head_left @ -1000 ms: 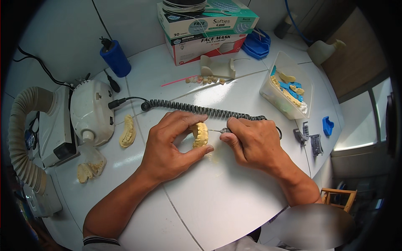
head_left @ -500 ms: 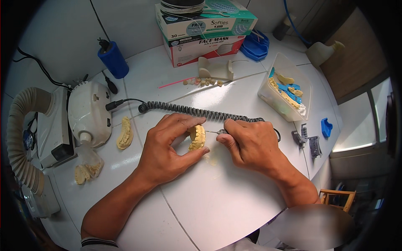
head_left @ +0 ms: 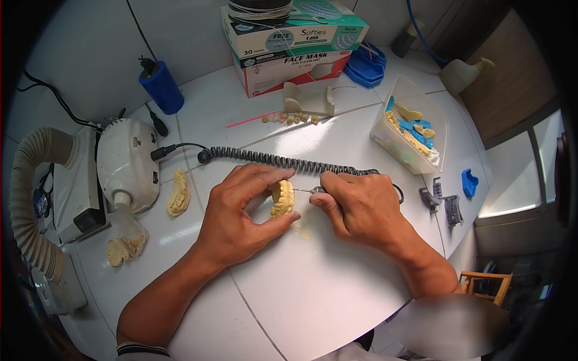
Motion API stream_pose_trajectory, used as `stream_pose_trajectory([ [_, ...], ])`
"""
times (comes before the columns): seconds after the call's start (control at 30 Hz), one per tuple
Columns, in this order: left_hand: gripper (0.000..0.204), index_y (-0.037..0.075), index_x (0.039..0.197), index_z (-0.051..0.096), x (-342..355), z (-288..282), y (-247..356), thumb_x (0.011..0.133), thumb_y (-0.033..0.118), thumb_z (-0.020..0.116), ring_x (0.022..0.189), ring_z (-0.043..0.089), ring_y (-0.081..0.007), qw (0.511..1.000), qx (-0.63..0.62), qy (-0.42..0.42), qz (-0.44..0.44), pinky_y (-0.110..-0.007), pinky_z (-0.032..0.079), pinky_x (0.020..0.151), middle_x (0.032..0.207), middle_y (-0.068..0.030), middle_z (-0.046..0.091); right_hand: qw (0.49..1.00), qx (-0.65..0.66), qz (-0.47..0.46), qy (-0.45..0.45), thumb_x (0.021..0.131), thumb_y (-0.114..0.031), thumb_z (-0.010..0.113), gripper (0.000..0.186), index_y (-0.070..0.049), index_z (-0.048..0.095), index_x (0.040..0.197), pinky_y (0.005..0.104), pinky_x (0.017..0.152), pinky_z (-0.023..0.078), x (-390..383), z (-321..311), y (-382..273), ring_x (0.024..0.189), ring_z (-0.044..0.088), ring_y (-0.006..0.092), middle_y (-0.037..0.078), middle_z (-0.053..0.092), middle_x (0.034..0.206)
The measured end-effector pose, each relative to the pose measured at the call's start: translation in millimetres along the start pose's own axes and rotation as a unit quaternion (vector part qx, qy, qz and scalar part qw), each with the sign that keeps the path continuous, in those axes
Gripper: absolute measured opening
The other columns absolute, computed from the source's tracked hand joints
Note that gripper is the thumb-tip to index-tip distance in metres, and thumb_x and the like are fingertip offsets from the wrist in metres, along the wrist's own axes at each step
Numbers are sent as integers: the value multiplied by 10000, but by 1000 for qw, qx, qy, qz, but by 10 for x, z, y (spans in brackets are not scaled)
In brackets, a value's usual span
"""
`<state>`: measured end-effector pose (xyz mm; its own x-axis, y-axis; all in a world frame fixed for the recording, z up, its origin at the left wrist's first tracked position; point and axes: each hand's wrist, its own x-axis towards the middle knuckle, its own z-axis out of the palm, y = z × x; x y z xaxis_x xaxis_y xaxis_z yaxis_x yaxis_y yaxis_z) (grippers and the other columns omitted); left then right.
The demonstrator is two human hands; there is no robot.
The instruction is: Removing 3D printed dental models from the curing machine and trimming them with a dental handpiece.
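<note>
My left hand [head_left: 241, 213] grips a yellow plaster dental model [head_left: 282, 200] between thumb and fingers, its row of teeth turned to the right. My right hand [head_left: 361, 207] is closed around a dental handpiece [head_left: 317, 190]; its body is mostly hidden in my fist. The handpiece's thin metal bur points left, and its tip meets or nearly meets the toothed side of the model. A coiled black cord [head_left: 289, 160] runs behind both hands. Pale yellow dust [head_left: 305, 231] lies on the white table below the model.
At the left stand a white control unit [head_left: 127, 162] and a ribbed hose [head_left: 30, 186]. Another plaster model [head_left: 179, 192] lies nearby. Behind are mask boxes [head_left: 295, 66], loose tooth pieces [head_left: 292, 118] and a blue bottle [head_left: 161, 87]. A plastic tub [head_left: 385, 135] and grey hinge pieces [head_left: 453, 210] sit right.
The model has turned and shifted very slightly left in my left hand, showing more of its teeth. The handpiece has moved a little left with my right hand.
</note>
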<state>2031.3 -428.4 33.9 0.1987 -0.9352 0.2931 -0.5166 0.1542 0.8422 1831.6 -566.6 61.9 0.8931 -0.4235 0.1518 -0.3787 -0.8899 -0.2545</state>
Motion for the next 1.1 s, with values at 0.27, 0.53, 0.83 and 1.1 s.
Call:
stream_pose_trajectory([
  [0.27, 595, 50, 1298, 721, 0, 2, 7, 734, 111, 898, 1087, 692, -242, 1000, -3, -4, -11, -368, 543, 997, 1156, -131, 717, 1000, -1, -1, 1, 1048, -456, 576, 428, -96, 597, 819, 433, 469, 478, -8, -4, 0, 514, 631, 310, 69, 651, 654],
  [0.53, 590, 40, 1287, 724, 2, -6, 14, 734, 135, 902, 1136, 694, -260, 1000, -1, -8, -15, -386, 538, 1020, 1185, -137, 721, 1000, 8, -2, -4, 1044, -456, 582, 425, -95, 599, 821, 444, 479, 478, -4, -13, -6, 521, 631, 322, 72, 653, 656],
  [0.83, 594, 42, 1290, 724, 0, -2, 11, 731, 133, 903, 1125, 696, -258, 1000, 2, -6, -15, -389, 541, 1017, 1178, -136, 721, 1000, 9, -2, -7, 1039, -450, 589, 420, -92, 600, 818, 447, 484, 477, -3, -14, -5, 525, 629, 331, 81, 653, 659],
  [1.1, 599, 37, 1290, 722, -1, 2, 5, 727, 123, 907, 1124, 693, -254, 1000, 3, -7, -12, -382, 544, 1009, 1183, -135, 713, 1000, 7, -3, -8, 1040, -450, 587, 423, -92, 600, 817, 447, 490, 475, -5, -22, -15, 530, 630, 329, 79, 649, 657],
])
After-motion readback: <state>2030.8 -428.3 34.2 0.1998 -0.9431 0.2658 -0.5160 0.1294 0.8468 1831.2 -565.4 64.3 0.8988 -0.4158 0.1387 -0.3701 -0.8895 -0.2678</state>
